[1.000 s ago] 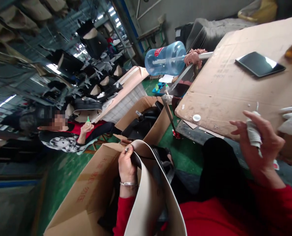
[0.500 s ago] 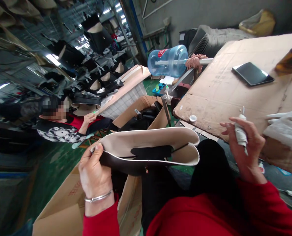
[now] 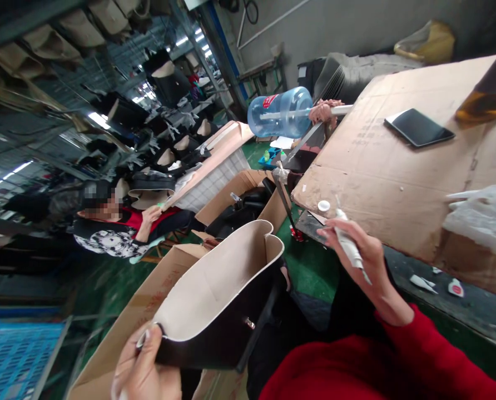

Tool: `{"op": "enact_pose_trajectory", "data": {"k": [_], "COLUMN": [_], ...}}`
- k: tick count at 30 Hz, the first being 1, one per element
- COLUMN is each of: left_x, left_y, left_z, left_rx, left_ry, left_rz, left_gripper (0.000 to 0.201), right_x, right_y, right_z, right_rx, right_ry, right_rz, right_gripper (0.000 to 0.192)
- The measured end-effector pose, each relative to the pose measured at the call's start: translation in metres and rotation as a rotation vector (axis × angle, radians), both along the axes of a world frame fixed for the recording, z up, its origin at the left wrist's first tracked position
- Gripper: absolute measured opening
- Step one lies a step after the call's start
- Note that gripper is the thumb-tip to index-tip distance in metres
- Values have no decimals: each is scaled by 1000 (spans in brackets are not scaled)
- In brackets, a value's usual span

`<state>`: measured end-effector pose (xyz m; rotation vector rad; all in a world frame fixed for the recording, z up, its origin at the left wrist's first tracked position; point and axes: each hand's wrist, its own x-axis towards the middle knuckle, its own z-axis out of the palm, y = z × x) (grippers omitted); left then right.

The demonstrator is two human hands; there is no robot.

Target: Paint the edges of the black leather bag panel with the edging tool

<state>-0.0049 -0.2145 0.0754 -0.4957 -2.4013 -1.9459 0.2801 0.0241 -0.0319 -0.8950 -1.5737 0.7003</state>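
My left hand (image 3: 142, 369) grips one end of a black handbag (image 3: 218, 303) with a cream lining, holding it open above my lap. My right hand (image 3: 362, 261) holds a small white tube (image 3: 348, 244) with its nozzle pointing up, just to the right of the bag's far rim and beside the table's edge. A white cap (image 3: 323, 205) lies on the cardboard sheet (image 3: 398, 166) close to the tube's tip.
An open cardboard box (image 3: 148, 311) stands below the bag, another box (image 3: 239, 197) with dark bags behind it. On the cardboard lie a dark tablet (image 3: 418, 128) and white plastic (image 3: 481, 214). A water jug (image 3: 279, 111) lies beyond. A seated person (image 3: 123, 228) works at left.
My left hand has dropped toward me and swung the bag so its mouth faces up and away. My right hand with the tube has moved left, nearer the bag.
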Motion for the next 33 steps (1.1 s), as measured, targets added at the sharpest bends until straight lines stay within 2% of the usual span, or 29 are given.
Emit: {"op": "enact_pose_trajectory", "data": {"k": [3,5,8,13,17,19,23,28,33], "left_x": [3,3,3,9,10,8,2,-11,-24], "left_y": [-9,-14,-18,-16,-12,-12,-13,-16,-25], "left_z": [-9,-12,-15,-15,-19,-22,-29,-44,-56], "left_rx": [42,81,73,-65,16,-29,-141,-33,-39], "left_ry": [-224,-306,-288,-197,-232,-187,-93,-44,-99], "left_rz": [89,136,174,254,210,190,191,161,98], "left_gripper": [32,35,38,38,39,38,36,37,35], "right_x": [-36,-53,-63,-51,-42,-43,-52,-67,-81], "right_y": [-8,-11,-15,-19,-22,-22,-23,-31,-38], "right_z": [6,10,14,18,21,21,19,22,16], "right_rx": [13,53,103,137,168,180,233,270,351], "right_ry": [-6,-58,-165,-230,-321,-416,-579,-627,-682], "right_rz": [234,324,339,356,379,417,484,522,505], "right_gripper": [17,20,21,21,22,24,25,21,24]}}
